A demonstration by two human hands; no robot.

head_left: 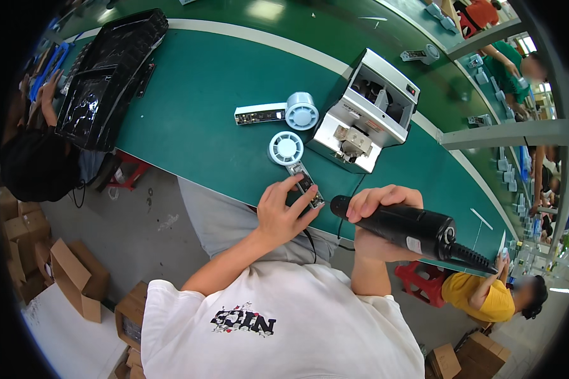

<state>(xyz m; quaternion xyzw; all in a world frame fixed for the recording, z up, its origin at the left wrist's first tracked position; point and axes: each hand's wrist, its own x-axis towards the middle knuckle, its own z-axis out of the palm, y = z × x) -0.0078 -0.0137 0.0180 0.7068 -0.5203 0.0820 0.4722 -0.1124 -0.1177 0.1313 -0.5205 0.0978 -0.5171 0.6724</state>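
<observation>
In my right hand (385, 218) is a black electric screwdriver (411, 228), held sideways with its tip pointing left and its cord trailing off to the right. The tip is close to the handle end of a light-blue handheld fan (286, 149); whether it touches cannot be made out. My left hand (283, 211) holds that fan's opened handle by the table edge, fingers closed on it, circuit parts showing. A second light-blue fan (301, 112) lies just beyond, its open handle pointing left. Right of the fans stands a silver screw feeder machine (367, 114).
A black plastic tray stack (98, 76) stands at the left of the green table (196, 82). Past the pale table border runs a green conveyor belt (284, 19) with another fan (422, 54) on it. Co-workers sit left and right; a metal post (512, 134) rises at right.
</observation>
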